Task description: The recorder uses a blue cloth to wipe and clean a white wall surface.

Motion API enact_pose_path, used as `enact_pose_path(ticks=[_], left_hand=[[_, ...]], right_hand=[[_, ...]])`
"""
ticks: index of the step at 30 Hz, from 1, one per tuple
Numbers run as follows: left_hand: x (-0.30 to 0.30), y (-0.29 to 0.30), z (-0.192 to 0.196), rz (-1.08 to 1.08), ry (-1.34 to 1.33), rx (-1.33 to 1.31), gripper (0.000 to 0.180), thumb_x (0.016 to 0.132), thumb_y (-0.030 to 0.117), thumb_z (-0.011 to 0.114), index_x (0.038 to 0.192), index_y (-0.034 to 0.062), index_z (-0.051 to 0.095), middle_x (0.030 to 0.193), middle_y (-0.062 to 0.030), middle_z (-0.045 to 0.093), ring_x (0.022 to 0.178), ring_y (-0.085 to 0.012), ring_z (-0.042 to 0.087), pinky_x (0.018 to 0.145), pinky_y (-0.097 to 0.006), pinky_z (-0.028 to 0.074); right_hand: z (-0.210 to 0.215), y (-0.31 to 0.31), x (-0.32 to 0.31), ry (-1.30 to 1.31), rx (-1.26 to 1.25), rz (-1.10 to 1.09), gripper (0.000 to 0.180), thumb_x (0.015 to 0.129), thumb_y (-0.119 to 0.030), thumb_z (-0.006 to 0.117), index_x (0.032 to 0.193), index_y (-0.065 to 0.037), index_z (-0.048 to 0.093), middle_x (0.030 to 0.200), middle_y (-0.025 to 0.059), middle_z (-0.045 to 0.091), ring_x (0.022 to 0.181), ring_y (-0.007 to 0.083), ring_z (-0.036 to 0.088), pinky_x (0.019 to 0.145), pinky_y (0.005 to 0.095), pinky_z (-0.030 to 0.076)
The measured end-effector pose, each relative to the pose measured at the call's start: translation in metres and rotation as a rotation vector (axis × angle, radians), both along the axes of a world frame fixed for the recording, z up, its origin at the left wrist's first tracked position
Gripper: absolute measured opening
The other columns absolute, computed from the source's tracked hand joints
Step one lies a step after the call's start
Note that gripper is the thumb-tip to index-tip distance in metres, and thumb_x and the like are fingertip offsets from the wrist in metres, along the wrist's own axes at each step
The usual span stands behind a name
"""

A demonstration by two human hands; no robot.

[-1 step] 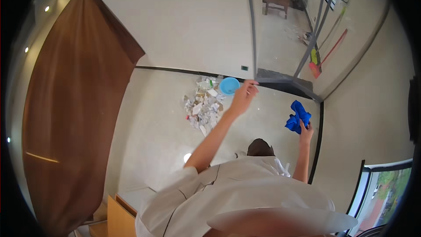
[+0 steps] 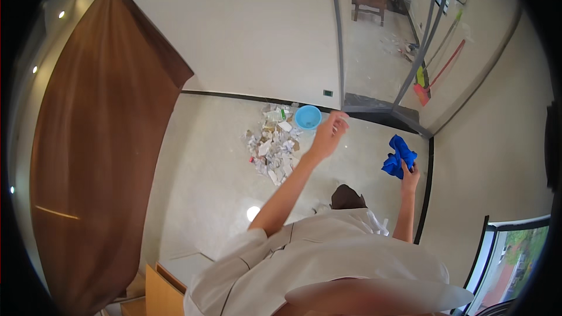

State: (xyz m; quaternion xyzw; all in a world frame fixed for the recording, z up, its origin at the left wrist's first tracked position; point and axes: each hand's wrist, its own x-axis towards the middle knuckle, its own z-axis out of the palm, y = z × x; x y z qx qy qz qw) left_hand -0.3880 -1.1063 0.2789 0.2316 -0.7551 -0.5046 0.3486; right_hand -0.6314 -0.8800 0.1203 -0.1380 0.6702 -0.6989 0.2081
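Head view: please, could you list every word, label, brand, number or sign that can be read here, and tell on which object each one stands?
None can be read.
Small dark wall plate: a greenish mark, too small to read.
Heap of scraps: any print on its pieces is too small and blurred.
Blue cloth in the right hand: no lettering shows.
Blue basin: no lettering shows.

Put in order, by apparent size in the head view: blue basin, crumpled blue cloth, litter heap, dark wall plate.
Litter heap
Crumpled blue cloth
Blue basin
Dark wall plate
The cloth seems nearer the camera, so its true size against the basin is unsure.
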Motion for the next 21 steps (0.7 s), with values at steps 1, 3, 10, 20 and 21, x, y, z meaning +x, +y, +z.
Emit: enact_pose_path(ticks=[1,3,10,20,21], left_hand=[[0.002,-0.006,-0.005,-0.011,-0.033,-0.017,0.025,0.093,0.010,0.052,0.118,0.0070,0.049,0.091,-0.0066,0.065,0.080,-0.0133,0.061,0.067,-0.027,0.047],[0.020,-0.029,-0.021,0.025,-0.048,0.111,0.027,0.091,0.011,0.055,0.118,0.0084,0.051,0.092,-0.0057,0.063,0.082,-0.0135,0.059,0.069,-0.027,0.047],[0.096,-0.196,-0.046,0.346,-0.097,0.106,0.027,0.090,0.008,0.057,0.116,0.0064,0.052,0.091,-0.0082,0.061,0.079,-0.0130,0.058,0.064,-0.028,0.049],[0.166,-0.390,-0.003,0.636,-0.242,0.101,0.025,0.093,0.013,0.054,0.116,0.0050,0.052,0.096,-0.0075,0.063,0.083,-0.0148,0.059,0.070,-0.028,0.048],[0.167,-0.397,-0.007,0.689,-0.227,0.113,0.025,0.093,0.013,0.054,0.116,0.0046,0.052,0.096,-0.0076,0.063,0.083,-0.0146,0.060,0.071,-0.028,0.048]], right_hand=[[-0.005,-0.021,-0.004,-0.002,0.002,-0.008,0.046,0.081,-0.019,0.074,0.114,0.008,0.058,0.098,0.0105,0.066,0.086,0.0149,0.061,0.077,0.0263,0.047],[-0.005,-0.070,-0.018,0.182,0.201,-0.031,0.053,0.077,-0.024,0.078,0.115,0.008,0.058,0.100,0.0119,0.066,0.087,0.0158,0.061,0.079,0.0277,0.047],[0.064,-0.329,-0.050,0.531,0.009,-0.176,0.055,0.074,-0.028,0.080,0.114,0.004,0.060,0.099,0.0129,0.066,0.090,0.0194,0.060,0.085,0.0307,0.045],[0.342,-0.707,-0.034,1.362,-0.324,-0.293,0.051,0.067,-0.004,0.073,0.115,-0.021,0.065,0.119,0.0106,0.050,0.111,0.0314,0.047,0.097,0.0415,0.040],[0.353,-0.730,-0.049,1.350,-0.389,-0.381,0.051,0.069,-0.007,0.072,0.118,-0.019,0.063,0.120,0.0119,0.049,0.112,0.0319,0.044,0.097,0.0452,0.037]])
